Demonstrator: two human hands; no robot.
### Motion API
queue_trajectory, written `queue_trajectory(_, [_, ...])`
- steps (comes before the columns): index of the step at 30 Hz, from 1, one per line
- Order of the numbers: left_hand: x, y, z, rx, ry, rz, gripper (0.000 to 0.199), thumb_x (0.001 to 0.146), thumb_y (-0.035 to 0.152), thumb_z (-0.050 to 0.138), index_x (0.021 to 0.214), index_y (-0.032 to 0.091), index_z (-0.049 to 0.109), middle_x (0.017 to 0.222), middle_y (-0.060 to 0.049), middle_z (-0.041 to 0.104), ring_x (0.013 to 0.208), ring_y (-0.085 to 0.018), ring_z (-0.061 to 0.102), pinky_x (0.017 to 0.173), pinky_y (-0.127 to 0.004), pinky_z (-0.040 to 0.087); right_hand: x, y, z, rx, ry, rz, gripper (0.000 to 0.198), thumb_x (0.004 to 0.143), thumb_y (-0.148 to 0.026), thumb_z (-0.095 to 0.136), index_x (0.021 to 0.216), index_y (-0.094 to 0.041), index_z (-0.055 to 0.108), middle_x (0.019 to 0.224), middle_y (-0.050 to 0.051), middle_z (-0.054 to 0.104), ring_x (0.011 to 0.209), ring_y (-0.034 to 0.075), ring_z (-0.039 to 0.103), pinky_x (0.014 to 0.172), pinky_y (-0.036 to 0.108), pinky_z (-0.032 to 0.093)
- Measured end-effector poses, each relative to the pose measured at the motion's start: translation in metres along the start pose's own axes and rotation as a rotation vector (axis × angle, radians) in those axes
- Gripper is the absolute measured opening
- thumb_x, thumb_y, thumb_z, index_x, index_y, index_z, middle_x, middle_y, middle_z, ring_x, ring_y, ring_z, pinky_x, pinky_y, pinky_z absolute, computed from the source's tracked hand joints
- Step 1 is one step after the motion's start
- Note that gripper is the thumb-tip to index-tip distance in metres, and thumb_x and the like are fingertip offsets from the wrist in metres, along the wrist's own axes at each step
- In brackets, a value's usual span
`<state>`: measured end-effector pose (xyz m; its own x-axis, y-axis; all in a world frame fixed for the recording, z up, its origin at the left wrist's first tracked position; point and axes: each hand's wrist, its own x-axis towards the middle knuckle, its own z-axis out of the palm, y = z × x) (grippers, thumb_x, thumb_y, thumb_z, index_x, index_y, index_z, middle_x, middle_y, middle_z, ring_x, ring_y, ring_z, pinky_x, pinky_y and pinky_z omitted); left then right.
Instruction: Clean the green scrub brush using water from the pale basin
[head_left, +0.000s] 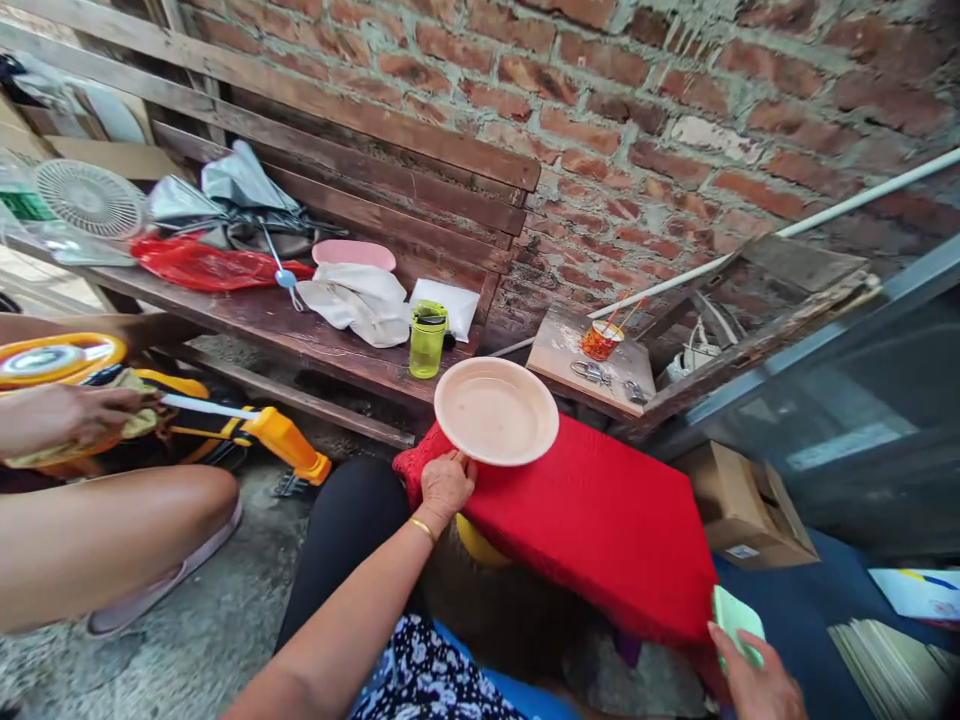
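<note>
A shallow pale peach plastic basin [496, 412] sits at the far left end of a table under a red cloth [600, 510]. My left hand [448, 487] grips its near rim, thumb and fingers closed. At the lower right, my right hand [757, 665] is closed around a light green, rounded rectangular object [739, 622] beside the right end of the cloth. What kind of thing it is cannot be made out, as my fingers cover part of it. Behind the basin, a yellow-green tumbler [428, 340] stands on a wooden bench [330, 350].
Another person's hand [75, 420] and bent leg are at left, near a yellow-orange ride-on toy [289, 440]. The bench holds a white cloth [360, 305], red bag [210, 265] and fan [90, 200]. A paper cup [601, 340] stands on a board; a cardboard box [742, 505] lies right.
</note>
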<state>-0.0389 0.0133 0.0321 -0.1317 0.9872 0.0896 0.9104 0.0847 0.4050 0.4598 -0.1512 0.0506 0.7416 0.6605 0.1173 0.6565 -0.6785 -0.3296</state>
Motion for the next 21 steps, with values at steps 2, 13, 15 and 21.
queue_trajectory(2, [0.001, -0.001, 0.001, 0.022, 0.010, -0.002, 0.028, 0.095, 0.027, 0.049, 0.100, 0.016, 0.074, 0.097, -0.011, 0.074, 0.091, -0.025, 0.070, 0.077, -0.033, 0.045, -0.010, -0.003, -0.001, 0.025, -0.031, 0.054, 0.068, 0.066, -0.085, 0.049, 0.093, -0.027, 0.070, 0.058, 0.007, 0.056, 0.065, 0.036, 0.062, 0.063, 0.048, 0.051])
queue_trajectory(13, [-0.001, -0.007, 0.008, 0.069, 0.080, 0.025, 0.030, 0.097, 0.029, 0.046, 0.095, 0.017, 0.073, 0.095, -0.011, 0.074, 0.091, -0.024, 0.070, 0.077, -0.032, 0.045, -0.057, -0.062, 0.024, 0.285, -0.169, -0.277, 0.078, 0.066, -0.087, 0.050, 0.106, -0.024, 0.072, 0.093, 0.010, 0.065, 0.090, 0.031, 0.065, 0.084, 0.044, 0.052])
queue_trajectory(15, [0.000, -0.008, 0.011, 0.074, 0.088, 0.030, 0.030, 0.097, 0.029, 0.046, 0.094, 0.018, 0.073, 0.095, -0.010, 0.074, 0.090, -0.024, 0.069, 0.077, -0.032, 0.044, -0.041, -0.032, 0.013, 0.195, -0.123, -0.108, 0.082, 0.067, -0.087, 0.047, 0.112, -0.022, 0.071, 0.086, 0.011, 0.064, 0.088, 0.034, 0.064, 0.083, 0.047, 0.052])
queue_trajectory(21, [0.000, -0.006, 0.013, 0.066, 0.101, 0.005, 0.029, 0.097, 0.030, 0.046, 0.095, 0.019, 0.073, 0.095, -0.010, 0.073, 0.089, -0.024, 0.069, 0.077, -0.033, 0.044, -0.027, 0.000, 0.002, 0.028, -0.046, 0.057, 0.091, 0.075, -0.088, 0.036, 0.126, -0.019, 0.066, 0.077, 0.014, 0.059, 0.099, 0.045, 0.061, 0.076, 0.054, 0.052])
